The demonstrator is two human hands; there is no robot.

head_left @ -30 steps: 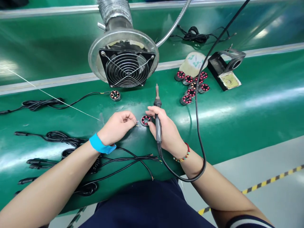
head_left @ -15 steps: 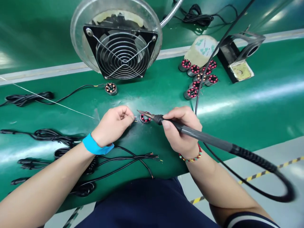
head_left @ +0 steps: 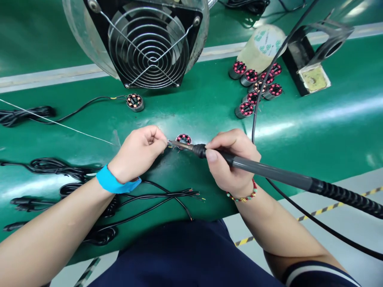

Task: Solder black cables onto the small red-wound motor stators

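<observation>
My right hand [head_left: 235,161] is wrapped pen-like around a soldering iron [head_left: 263,169], its tip pointing left. My left hand [head_left: 142,149], with a blue band at the wrist, pinches thin wires [head_left: 170,146] whose ends stick out past the fingertips. The iron's tip meets the wire ends, or lies very close; I cannot tell if they touch. Just behind the tip a motor stator [head_left: 183,138] with red windings rests on the green bench, partly covered by the iron. What else lies inside my left fist is hidden.
A fan with a wire guard [head_left: 152,61] stands at the back. Several red-wound stators [head_left: 245,109] sit by a tape roll [head_left: 263,46] and an iron stand [head_left: 314,77]. A wired stator [head_left: 135,102] lies back left, black cables [head_left: 155,195] front left. The iron's cord hangs at right.
The soldering iron's tip has come down and left to the wire ends at my left fingertips. My left hand still pinches the wires. The view has shifted slightly.
</observation>
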